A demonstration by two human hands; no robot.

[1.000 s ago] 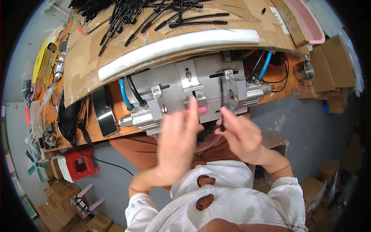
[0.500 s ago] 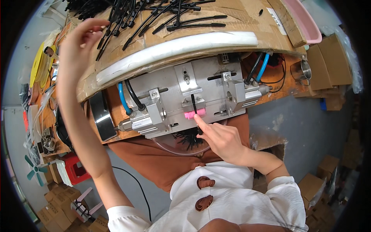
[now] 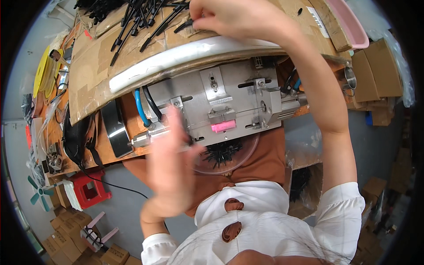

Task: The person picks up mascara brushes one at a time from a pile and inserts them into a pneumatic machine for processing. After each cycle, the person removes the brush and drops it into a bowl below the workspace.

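My left hand, smeared by motion, is before the left end of a metal clamping fixture. A dark streak shows beside its thumb; whether its fingers hold that cannot be made out. Bent and closed, the fingers of my right hand are over the cardboard, beside the tip of a black plastic rod. What they grip, if anything, is hidden. A pink cylinder lies at the fixture's front middle, below a small metal block. Several black rods lie loose on the cardboard.
A white padded strip runs along the cardboard's front edge. Blue hoses and black hoses join the fixture. Below it, a clear bowl holds black pieces. A dark glossy panel is left, a metal cup right.
My left hand has come down from the rod pile toward the fixture. My right hand has gone from the pink cylinder up to the cardboard. The black rod has left the fixture.
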